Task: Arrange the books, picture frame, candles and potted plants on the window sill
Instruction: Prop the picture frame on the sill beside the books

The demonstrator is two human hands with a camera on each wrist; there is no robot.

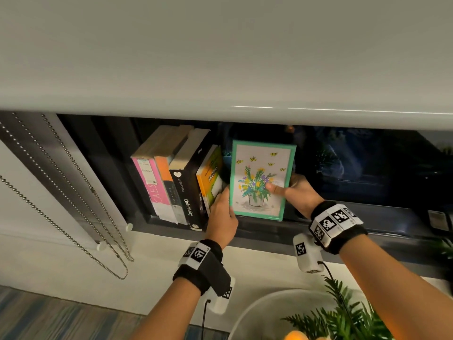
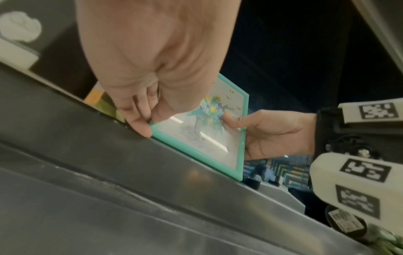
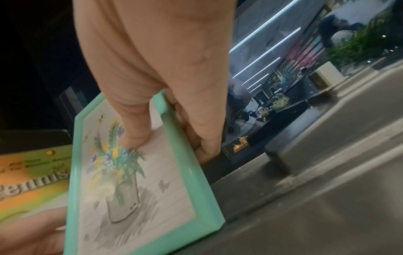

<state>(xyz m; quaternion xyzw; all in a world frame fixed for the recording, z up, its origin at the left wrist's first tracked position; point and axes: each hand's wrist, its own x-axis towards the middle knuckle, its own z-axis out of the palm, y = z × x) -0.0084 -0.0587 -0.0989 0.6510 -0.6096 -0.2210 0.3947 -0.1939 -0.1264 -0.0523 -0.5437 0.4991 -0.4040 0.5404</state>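
A teal picture frame (image 1: 262, 180) with a flower drawing stands upright on the dark window sill (image 1: 343, 231), just right of a row of upright books (image 1: 176, 177). My left hand (image 1: 224, 200) pinches the frame's lower left edge, beside the yellow Tennis book (image 1: 210, 177). My right hand (image 1: 282, 187) grips the right edge, thumb on the glass and fingers behind. In the left wrist view the frame (image 2: 207, 134) has its bottom edge at the sill. The right wrist view shows the frame (image 3: 139, 181) tilted, the thumb pressing its front.
A white roller blind (image 1: 220, 57) hangs low over the sill, with bead chains (image 1: 73, 204) at the left. A white pot with a green plant (image 1: 343, 320) sits below my arms, an orange object (image 1: 294, 336) beside it. Another plant (image 1: 443, 246) shows at the right edge.
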